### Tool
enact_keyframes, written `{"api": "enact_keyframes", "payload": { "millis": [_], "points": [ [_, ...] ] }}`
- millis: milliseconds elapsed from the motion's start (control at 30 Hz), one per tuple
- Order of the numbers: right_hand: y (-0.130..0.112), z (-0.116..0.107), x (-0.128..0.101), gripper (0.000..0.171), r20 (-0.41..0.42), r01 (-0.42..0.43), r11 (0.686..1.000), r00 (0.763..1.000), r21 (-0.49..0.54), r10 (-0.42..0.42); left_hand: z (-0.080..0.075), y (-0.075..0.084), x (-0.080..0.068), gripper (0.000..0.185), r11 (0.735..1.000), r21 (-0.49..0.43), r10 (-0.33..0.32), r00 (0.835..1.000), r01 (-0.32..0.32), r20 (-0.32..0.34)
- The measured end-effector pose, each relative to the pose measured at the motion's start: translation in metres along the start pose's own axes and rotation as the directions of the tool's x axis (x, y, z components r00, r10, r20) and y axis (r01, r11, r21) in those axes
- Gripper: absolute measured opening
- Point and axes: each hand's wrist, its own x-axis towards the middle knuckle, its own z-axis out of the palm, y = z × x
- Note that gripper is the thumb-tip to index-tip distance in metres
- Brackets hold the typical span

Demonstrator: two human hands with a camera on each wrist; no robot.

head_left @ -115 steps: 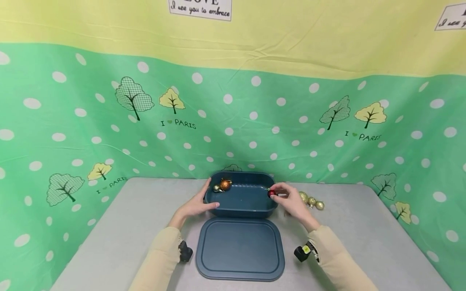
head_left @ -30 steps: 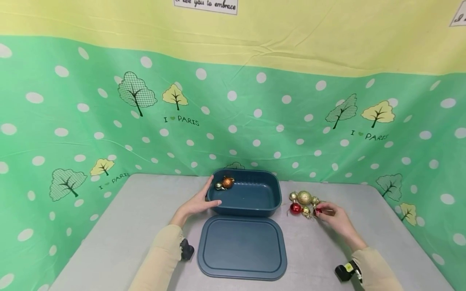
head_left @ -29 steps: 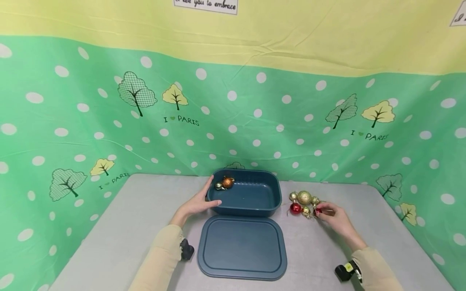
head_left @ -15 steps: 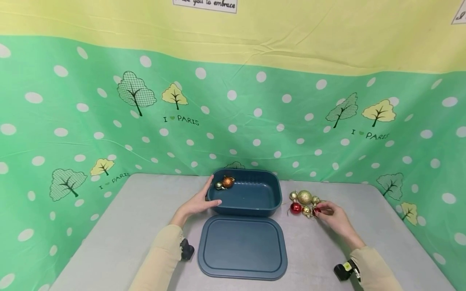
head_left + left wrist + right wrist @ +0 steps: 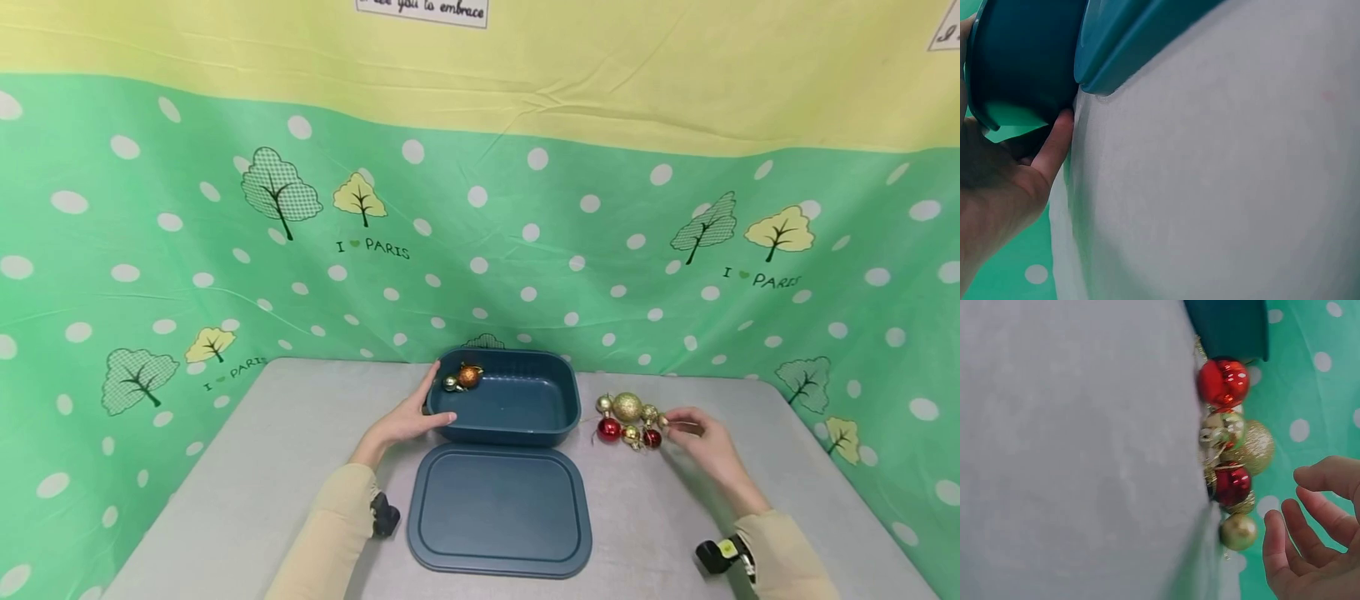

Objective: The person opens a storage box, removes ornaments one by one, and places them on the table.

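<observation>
A dark blue container (image 5: 570, 408) stands at the back middle of the grey table, with an orange bauble (image 5: 469, 377) and a small gold one (image 5: 451, 384) in its left end. My left hand (image 5: 420, 406) rests against that left end, thumb (image 5: 1054, 147) on the front wall (image 5: 1022, 56). A cluster of baubles lies right of the container: a large glittery gold one (image 5: 627, 407) (image 5: 1255, 447), two red ones (image 5: 609, 429) (image 5: 1223, 382) (image 5: 1232, 484) and small gold ones (image 5: 1238, 531). My right hand (image 5: 675, 423) (image 5: 1297, 494) hovers just right of them, fingers relaxed, holding nothing.
The container's blue lid (image 5: 498, 510) (image 5: 1129, 44) lies flat in front of it, close to me. A green dotted cloth backdrop (image 5: 525, 250) rises right behind the table's far edge. Bare grey table (image 5: 262, 467) stretches left and right of the lid.
My right hand carried a small red bauble from the container's right rim to the cluster, let go of it and drew slightly right. The left hand has stayed put.
</observation>
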Motion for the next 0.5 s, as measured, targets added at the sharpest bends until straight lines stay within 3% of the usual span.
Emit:
{"api": "enact_keyframes", "payload": {
  "millis": [267, 467, 500],
  "points": [
    [-0.013, 0.007, 0.002, 0.031, -0.029, 0.067, 0.998, 0.997, -0.004, -0.067, -0.001, 0.003, -0.001, 0.101, 1.0, 0.003, -0.006, 1.0, 0.006, 0.005],
    [-0.026, 0.022, 0.001, 0.031, 0.022, 0.1, 0.994, 0.995, 0.051, -0.101, 0.0, 0.004, -0.001, 0.101, 1.0, -0.01, 0.0, 1.0, 0.0, 0.008],
    [-0.028, 0.025, 0.0, 0.031, 0.035, 0.102, 0.993, 0.994, 0.065, -0.104, -0.001, 0.009, -0.004, 0.1, 1.0, -0.016, 0.003, 1.0, -0.003, 0.013]
  ]
}}
